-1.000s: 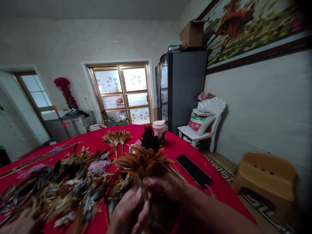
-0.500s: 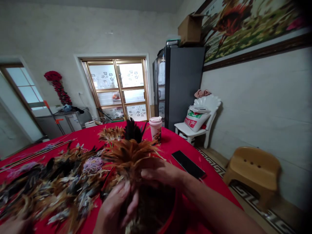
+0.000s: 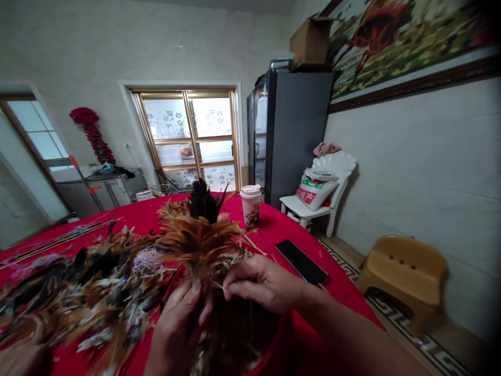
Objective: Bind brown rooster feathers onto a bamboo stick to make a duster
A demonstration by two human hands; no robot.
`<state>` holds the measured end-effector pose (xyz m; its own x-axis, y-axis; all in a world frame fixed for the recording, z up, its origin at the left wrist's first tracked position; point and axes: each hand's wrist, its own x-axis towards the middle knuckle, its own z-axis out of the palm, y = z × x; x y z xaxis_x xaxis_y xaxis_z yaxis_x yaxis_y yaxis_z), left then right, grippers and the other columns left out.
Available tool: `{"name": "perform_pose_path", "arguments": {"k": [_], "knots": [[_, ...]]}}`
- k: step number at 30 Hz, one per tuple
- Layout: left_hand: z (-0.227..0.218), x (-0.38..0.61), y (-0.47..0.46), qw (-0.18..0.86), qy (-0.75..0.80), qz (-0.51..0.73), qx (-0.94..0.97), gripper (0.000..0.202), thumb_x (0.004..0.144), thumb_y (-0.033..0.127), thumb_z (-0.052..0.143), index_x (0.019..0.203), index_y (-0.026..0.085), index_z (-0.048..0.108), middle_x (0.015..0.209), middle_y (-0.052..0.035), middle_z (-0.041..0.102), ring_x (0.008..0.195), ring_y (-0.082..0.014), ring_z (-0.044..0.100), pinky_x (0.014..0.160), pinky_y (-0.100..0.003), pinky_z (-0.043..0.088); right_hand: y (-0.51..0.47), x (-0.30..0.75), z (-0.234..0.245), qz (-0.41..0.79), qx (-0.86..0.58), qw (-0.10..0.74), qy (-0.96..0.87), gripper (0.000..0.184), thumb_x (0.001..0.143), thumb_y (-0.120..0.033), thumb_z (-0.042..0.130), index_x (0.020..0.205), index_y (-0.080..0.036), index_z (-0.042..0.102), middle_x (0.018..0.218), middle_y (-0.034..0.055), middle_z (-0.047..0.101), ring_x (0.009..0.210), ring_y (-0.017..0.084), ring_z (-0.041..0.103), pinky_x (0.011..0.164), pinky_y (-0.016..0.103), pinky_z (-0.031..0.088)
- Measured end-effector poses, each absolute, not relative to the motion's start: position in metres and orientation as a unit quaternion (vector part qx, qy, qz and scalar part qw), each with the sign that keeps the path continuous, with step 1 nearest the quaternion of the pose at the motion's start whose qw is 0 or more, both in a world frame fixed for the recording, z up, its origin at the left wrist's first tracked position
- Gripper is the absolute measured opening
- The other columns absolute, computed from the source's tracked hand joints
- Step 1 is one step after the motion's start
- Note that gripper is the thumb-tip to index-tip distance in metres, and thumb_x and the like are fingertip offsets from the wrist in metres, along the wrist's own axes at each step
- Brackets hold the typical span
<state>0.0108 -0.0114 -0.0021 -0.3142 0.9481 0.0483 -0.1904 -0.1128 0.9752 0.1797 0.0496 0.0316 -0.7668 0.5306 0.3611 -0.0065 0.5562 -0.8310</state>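
Observation:
My left hand (image 3: 176, 318) is closed around the base of a feather bundle (image 3: 201, 237), a brown plume fanning upward with black feathers (image 3: 205, 201) showing behind its top. Just right of the base, my right hand (image 3: 260, 284) pinches a thin pale strand (image 3: 219, 285) that runs toward the bundle; whether it is thread or a quill I cannot tell. Beneath both hands sits a red-rimmed round container (image 3: 287, 334), its inside dark with some feathers in it. Loose brown, black and grey feathers (image 3: 113, 297) lie heaped to the left.
Another person's hand (image 3: 23, 357) is at the lower left. On the red tablecloth (image 3: 270, 230) are a lidded cup (image 3: 251, 206), a phone (image 3: 302, 261), tangled lilac string (image 3: 147, 259) and thin sticks (image 3: 58, 243). A brown plastic stool (image 3: 405, 271) stands on the right.
My right hand has moved from the brown feathers to slightly lower right and now pinches the thin strand. My left hand keeps its grip on the bundle.

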Motion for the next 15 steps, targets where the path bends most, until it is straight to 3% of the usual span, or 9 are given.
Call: {"name": "perform_pose_path", "arguments": {"k": [3, 7, 9, 12, 15], "knots": [[-0.001, 0.008, -0.012, 0.486, 0.481, 0.626, 0.374, 0.023, 0.065, 0.039, 0.069, 0.058, 0.02, 0.06, 0.052, 0.0009, 0.049, 0.047, -0.0123, 0.043, 0.04, -0.021, 0.038, 0.053, 0.187, 0.035, 0.41, -0.161, 0.278, -0.854, 0.021, 0.086, -0.019, 0.047, 0.082, -0.009, 0.065, 0.077, 0.0032, 0.061, 0.073, 0.01, 0.055, 0.07, 0.019, 0.041], [-0.004, -0.001, -0.01, 0.507, 0.493, 0.639, 0.303, 0.032, 0.053, 0.039, 0.078, 0.075, 0.018, 0.067, 0.077, -0.002, 0.063, 0.063, -0.0142, 0.055, 0.051, -0.021, 0.047, 0.066, 0.215, 0.046, 0.419, -0.173, 0.16, -0.877, 0.023, 0.087, -0.021, 0.048, 0.095, -0.009, 0.066, 0.072, 0.0024, 0.06, 0.061, 0.008, 0.052, 0.059, 0.018, 0.041], [-0.003, -0.005, -0.01, 0.495, 0.504, 0.639, 0.304, 0.033, 0.054, 0.04, 0.077, 0.076, 0.018, 0.068, 0.076, -0.0027, 0.064, 0.063, -0.0154, 0.056, 0.052, -0.023, 0.049, 0.073, 0.231, 0.053, 0.457, -0.16, 0.129, -0.865, 0.028, 0.089, -0.026, 0.047, 0.103, -0.01, 0.064, 0.078, 0.004, 0.062, 0.058, 0.008, 0.052, 0.054, 0.017, 0.041], [0.002, -0.008, -0.012, 0.464, 0.5, 0.638, 0.357, 0.024, 0.06, 0.042, 0.072, 0.065, 0.019, 0.064, 0.052, -0.0002, 0.054, 0.048, -0.0147, 0.049, 0.039, -0.024, 0.042, 0.083, 0.246, 0.058, 0.412, -0.164, 0.197, -0.874, 0.026, 0.088, -0.028, 0.05, 0.103, -0.012, 0.064, 0.1, 0.008, 0.061, 0.08, 0.012, 0.057, 0.074, 0.022, 0.044], [0.008, -0.012, -0.016, 0.422, 0.496, 0.657, 0.379, 0.021, 0.057, 0.037, 0.074, 0.067, 0.022, 0.063, 0.051, -0.0007, 0.055, 0.05, -0.018, 0.052, 0.037, -0.025, 0.042, 0.091, 0.245, 0.056, 0.285, -0.245, 0.256, -0.891, 0.019, 0.087, -0.027, 0.053, 0.085, -0.013, 0.065, 0.093, 0.0059, 0.061, 0.085, 0.013, 0.055, 0.079, 0.024, 0.041]]}}
